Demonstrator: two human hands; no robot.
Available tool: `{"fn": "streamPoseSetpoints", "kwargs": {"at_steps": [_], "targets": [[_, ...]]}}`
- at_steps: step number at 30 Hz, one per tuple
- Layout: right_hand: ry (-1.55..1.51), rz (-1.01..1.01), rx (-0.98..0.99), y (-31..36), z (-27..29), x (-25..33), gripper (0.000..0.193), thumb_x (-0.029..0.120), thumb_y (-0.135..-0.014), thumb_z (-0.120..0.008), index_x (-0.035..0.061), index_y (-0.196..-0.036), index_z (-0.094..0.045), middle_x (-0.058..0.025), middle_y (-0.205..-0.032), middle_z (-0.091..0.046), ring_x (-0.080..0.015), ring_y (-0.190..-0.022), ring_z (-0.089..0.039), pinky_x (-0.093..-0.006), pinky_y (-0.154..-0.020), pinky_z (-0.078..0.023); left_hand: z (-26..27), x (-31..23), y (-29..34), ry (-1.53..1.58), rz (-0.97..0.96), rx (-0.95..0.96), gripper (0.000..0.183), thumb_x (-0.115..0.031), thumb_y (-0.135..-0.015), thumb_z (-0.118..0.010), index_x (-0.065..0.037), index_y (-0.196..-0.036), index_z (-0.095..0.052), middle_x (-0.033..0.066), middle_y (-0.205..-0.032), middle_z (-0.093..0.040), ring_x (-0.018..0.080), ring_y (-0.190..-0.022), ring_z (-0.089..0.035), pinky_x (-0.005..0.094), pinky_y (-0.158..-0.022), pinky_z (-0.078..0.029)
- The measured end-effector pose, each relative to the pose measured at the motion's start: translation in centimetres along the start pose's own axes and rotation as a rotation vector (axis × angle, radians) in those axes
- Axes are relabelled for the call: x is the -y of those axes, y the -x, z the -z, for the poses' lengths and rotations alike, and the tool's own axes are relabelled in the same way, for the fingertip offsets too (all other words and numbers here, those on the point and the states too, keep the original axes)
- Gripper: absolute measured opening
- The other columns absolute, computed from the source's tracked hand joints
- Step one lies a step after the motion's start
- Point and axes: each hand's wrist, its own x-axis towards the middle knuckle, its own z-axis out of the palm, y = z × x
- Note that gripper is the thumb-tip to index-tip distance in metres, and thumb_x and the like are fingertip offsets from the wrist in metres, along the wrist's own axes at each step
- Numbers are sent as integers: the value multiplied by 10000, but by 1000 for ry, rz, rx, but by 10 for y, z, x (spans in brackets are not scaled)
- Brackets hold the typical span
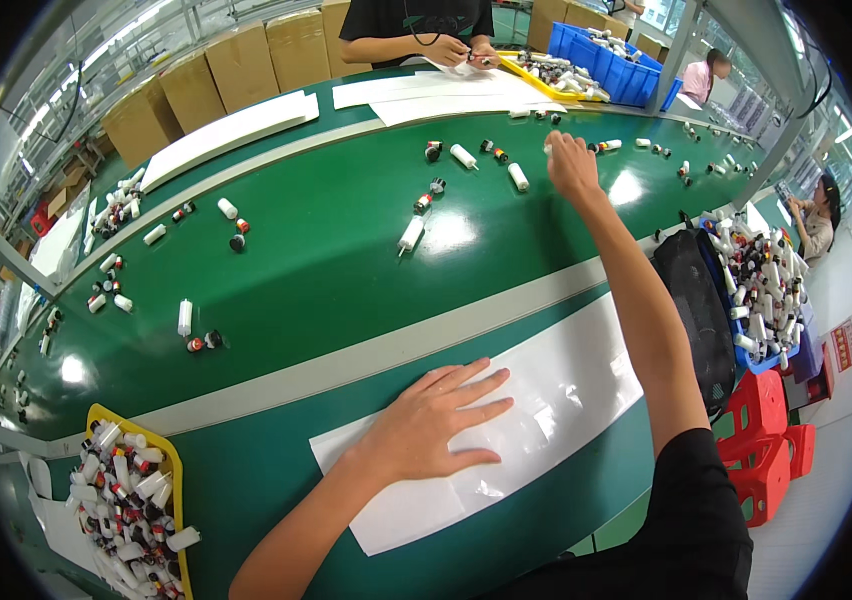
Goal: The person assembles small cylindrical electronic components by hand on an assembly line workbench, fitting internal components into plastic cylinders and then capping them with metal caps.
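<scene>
My left hand (433,420) lies flat, fingers spread, on a white glossy sheet (566,400) at the near edge of the green conveyor belt (326,260). My right hand (571,165) reaches far across the belt, its fingers curled over a small item I cannot make out, next to a white tube (518,177) and a small capped piece (606,146). Several white tubes (411,236) and dark caps (433,152) lie scattered over the belt.
A yellow tray (168,455) of tubes sits near left. A blue bin (761,362) full of tubes and red stools (771,440) stand at right. Another person (426,25) works across the belt beside a yellow tray (526,70) and blue crates (606,60). Cardboard boxes (236,65) line the far left.
</scene>
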Motion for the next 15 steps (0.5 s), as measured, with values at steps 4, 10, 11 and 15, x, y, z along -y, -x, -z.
{"fn": "streamPoseSetpoints", "kwargs": {"at_steps": [4,10,11,15], "targets": [[-307,71,-181,20,81,41,361,286,-850,-768,82,-1071,-568,-120,-940,-669,-305,-905,-656,-415,-735,-506,-9,24,-7,205,51,-301,368,-189,-886,-760,-96,-1237,-702,104,-1241,-699,298,-1153,-631,369,-970,-509],[-793,139,23,98,184,143,409,288,-825,-819,64,-1035,-549,-110,-683,-645,-267,-672,-677,-370,-583,-498,1,37,-18,974,541,-533,352,-268,-1045,-577,32,-1202,-675,100,-1069,-741,138,-837,-676,241,-713,-524],[-859,169,45,116,188,158,402,258,-826,-822,58,-1031,-539,-121,-757,-664,-266,-682,-675,-373,-592,-509,6,40,-17,967,552,-542,352,-268,-1045,-577,32,-1202,-675,100,-1069,-741,138,-837,-676,241,-713,-524],[-983,306,148,178,207,175,399,197,-849,-784,67,-1087,-492,-139,-972,-690,-350,-861,-698,-424,-725,-553,11,50,-15,1393,614,-768,411,-383,-1039,-568,-33,-1233,-659,85,-1184,-701,145,-1037,-666,250,-893,-514]]}}
